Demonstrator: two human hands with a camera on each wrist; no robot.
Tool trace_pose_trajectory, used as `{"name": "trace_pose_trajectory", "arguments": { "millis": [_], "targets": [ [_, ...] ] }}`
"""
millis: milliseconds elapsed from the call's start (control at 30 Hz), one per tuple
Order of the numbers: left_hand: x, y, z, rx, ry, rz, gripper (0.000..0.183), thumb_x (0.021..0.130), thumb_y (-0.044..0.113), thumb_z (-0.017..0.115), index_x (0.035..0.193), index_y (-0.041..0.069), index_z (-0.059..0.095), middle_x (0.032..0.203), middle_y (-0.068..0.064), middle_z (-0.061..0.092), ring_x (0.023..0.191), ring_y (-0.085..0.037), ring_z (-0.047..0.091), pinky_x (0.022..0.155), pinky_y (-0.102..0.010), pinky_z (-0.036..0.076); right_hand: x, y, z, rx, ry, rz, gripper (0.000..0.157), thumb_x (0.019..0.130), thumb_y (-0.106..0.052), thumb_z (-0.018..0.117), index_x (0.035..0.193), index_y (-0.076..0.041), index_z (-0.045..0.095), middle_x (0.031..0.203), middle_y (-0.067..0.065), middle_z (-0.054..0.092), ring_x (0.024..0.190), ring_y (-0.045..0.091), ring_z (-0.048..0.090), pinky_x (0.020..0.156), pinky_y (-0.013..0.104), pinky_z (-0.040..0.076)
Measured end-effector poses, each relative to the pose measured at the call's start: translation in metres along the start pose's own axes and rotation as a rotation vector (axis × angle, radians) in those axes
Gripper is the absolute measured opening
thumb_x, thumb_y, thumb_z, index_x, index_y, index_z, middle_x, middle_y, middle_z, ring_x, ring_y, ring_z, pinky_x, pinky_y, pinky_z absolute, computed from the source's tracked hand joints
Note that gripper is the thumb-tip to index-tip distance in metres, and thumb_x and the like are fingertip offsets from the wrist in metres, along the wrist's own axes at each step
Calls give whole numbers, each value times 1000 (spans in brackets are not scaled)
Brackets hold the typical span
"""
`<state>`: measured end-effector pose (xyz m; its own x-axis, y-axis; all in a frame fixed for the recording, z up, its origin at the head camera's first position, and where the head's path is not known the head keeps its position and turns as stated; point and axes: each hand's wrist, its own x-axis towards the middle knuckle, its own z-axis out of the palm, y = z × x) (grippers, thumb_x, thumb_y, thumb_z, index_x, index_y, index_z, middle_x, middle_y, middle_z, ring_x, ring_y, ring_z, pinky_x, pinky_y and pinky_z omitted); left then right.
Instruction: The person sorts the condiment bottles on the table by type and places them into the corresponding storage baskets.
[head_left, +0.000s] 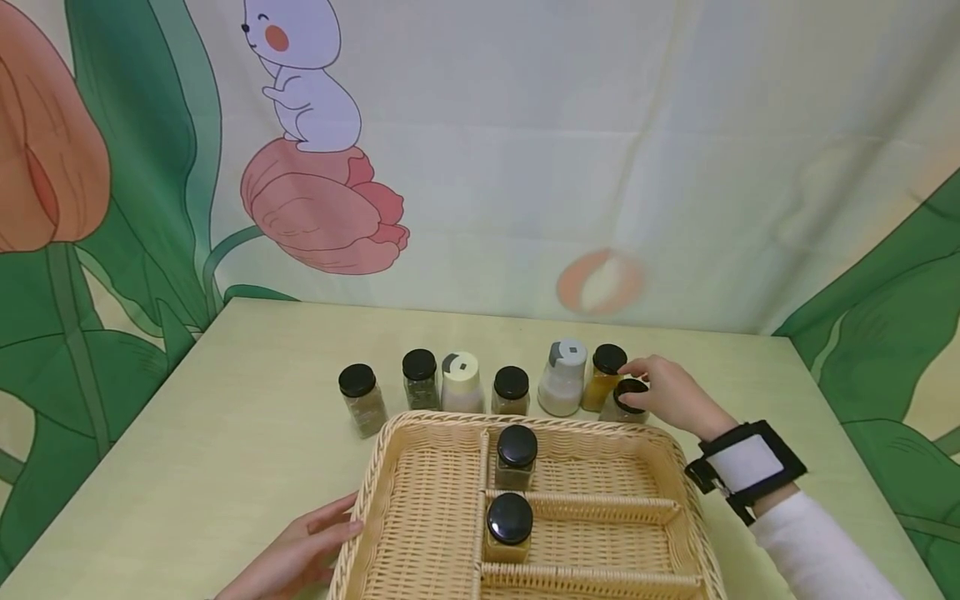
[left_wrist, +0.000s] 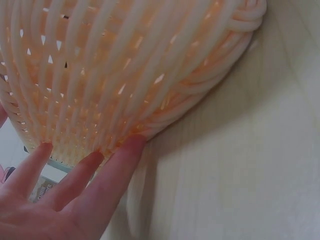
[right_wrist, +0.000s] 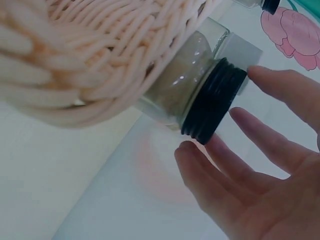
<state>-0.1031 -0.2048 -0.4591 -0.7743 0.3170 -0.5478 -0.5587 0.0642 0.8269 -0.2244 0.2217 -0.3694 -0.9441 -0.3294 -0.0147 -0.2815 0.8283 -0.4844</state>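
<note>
A woven basket tray (head_left: pixel 577 425) with dividers lies in front of me. My left hand (head_left: pixel 296 550) touches its left outer wall, and in the left wrist view the extended fingertips (left_wrist: pixel 131 147) rest against the weave. At the tray's far right corner stands a small glass jar (right_wrist: pixel 172 92) with a black lid (right_wrist: pixel 215 102); the tray rim hides its lower part in the head view. My right hand (head_left: pixel 671 396) is at that lid, fingers spread around it with fingertips right at its edge. Two black-lidded jars (head_left: pixel 517 450) (head_left: pixel 509 529) stand inside the tray beside the long divider.
Behind the tray, a row holds a yellow spice jar (head_left: pixel 600 387), a white-capped shaker (head_left: pixel 562 383), a cream-capped shaker (head_left: pixel 461 383) and black-lidded jars (head_left: pixel 512 392) (head_left: pixel 422 383) (head_left: pixel 363 404). A printed cloth (head_left: pixel 495 167) hangs behind the pale table (head_left: pixel 225 433).
</note>
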Motion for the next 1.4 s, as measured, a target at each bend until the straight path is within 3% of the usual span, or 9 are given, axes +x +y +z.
{"name": "trace_pose_trajectory", "arguments": {
  "millis": [200,467,667,900,1167,1400],
  "targets": [
    [-1,0,0,7,2,5,74,89,36,50,141,0,12,138,-28,25,101,-27,54,80,-50,46,0,0,3,-7,-34,11,39,75,-4,65,111,9,56,109,26,54,94,32,51,75,41,44],
    [-2,-1,0,-14,-35,33,74,90,34,49,141,0,9,139,-27,22,104,-27,52,81,-50,45,-2,0,5,-4,-27,24,43,71,0,68,112,8,56,110,27,54,105,40,48,85,51,41],
    [-3,-2,-1,-13,-40,45,73,90,33,50,141,0,9,139,-28,22,104,-26,52,82,-51,45,-2,1,8,-4,-19,39,43,71,1,68,112,8,56,110,27,54,102,39,50,84,50,42],
    [1,-1,-2,-15,-19,9,74,89,35,51,141,2,11,137,-25,28,101,-25,54,81,-50,46,-1,-1,7,-17,-4,32,43,69,0,70,109,9,57,107,26,56,99,37,51,80,48,44],
    [-1,0,-2,-14,-32,35,72,90,34,49,141,1,12,139,-26,24,105,-26,51,82,-50,45,-1,-4,7,-26,10,33,42,69,1,70,108,9,57,107,27,55,99,40,51,81,49,44],
    [-1,-1,-1,-1,-10,15,74,89,36,50,141,1,11,138,-27,24,103,-26,52,81,-49,46,-2,-3,10,-63,2,13,43,69,2,69,109,10,56,100,24,56,92,36,54,77,47,47]
  ]
}}
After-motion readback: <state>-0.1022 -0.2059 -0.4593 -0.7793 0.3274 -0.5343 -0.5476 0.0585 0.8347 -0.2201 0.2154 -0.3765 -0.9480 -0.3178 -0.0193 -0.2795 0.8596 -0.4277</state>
